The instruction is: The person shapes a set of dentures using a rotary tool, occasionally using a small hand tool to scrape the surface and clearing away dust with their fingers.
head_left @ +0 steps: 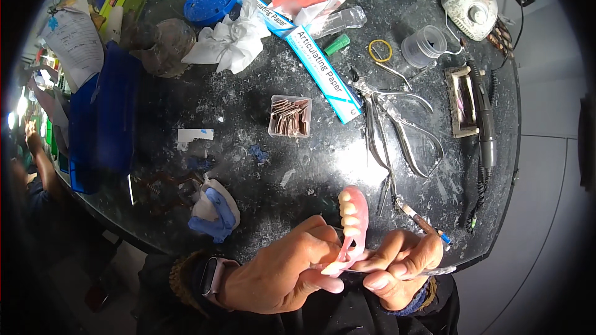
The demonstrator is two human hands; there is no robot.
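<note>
Pink denture (357, 211) up between both hands, near front edge of desk (236, 108), teeth facing left. Left hand (279, 273) pinching its lower end; right hand (403, 263) closed round slim metal tool (444, 270), fingertips close to pink base. Tool's tip hard to make out. Best bet: firm, light left pinch, right fingers braced, small controlled movements, left thumb clear.
</note>
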